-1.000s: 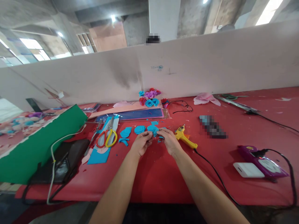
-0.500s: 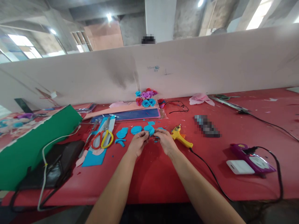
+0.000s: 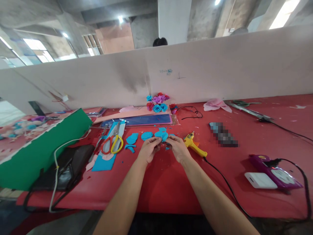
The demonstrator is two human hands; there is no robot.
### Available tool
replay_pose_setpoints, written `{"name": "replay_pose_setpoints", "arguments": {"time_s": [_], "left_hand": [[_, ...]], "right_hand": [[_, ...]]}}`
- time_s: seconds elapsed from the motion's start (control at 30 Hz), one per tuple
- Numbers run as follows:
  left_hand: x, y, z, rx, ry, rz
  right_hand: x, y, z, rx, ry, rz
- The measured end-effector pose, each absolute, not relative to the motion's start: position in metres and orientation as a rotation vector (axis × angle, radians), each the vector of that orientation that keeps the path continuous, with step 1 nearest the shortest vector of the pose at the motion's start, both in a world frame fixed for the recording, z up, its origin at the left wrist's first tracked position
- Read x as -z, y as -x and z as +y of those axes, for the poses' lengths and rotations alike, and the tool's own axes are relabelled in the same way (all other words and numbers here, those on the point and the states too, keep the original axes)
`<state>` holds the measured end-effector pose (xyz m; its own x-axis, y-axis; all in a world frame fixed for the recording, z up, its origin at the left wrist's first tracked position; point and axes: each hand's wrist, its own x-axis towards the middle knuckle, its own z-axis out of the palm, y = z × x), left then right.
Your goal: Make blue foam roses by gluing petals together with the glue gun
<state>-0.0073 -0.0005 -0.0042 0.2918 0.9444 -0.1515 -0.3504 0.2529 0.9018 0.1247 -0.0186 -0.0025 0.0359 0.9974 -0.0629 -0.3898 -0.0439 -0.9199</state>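
Observation:
Between the fingertips of my left hand (image 3: 151,148) and my right hand (image 3: 178,147) is a blue petal-shaped piece (image 3: 163,135), pinched from both sides just above the red table. Both hands are closed on it. Left of my hands lie a stack of blue rounded pieces (image 3: 147,135), another blue stack (image 3: 132,138) and curled blue scraps (image 3: 130,148). A yellow glue gun (image 3: 195,146) rests close to the right of my right hand, its nozzle pointing away from me. Scissors with red and yellow handles (image 3: 114,143) lie on blue sheets (image 3: 104,163) at the left.
Artificial flowers (image 3: 158,102) stand by the white partition (image 3: 102,81). A dark bag (image 3: 66,168) and a green board (image 3: 46,151) occupy the left. On the right are a purple power strip (image 3: 278,174), a white charger (image 3: 260,180) and a blurred-out dark object (image 3: 223,134). A cord (image 3: 227,184) trails from the glue gun.
The view has shifted slightly, so everything sits a little farther right. My hands keep their pinch on the blue piece, whose angle has changed a little.

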Motion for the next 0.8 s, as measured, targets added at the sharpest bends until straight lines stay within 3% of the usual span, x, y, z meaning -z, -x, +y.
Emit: {"name": "replay_pose_setpoints", "arguments": {"time_s": [0.8], "left_hand": [[0.001, 0.0027, -0.0031, -1.17, -1.096, 0.918]], "right_hand": [[0.0092, -0.1273, -0.0158, -1.333, 1.002, -0.837]]}}
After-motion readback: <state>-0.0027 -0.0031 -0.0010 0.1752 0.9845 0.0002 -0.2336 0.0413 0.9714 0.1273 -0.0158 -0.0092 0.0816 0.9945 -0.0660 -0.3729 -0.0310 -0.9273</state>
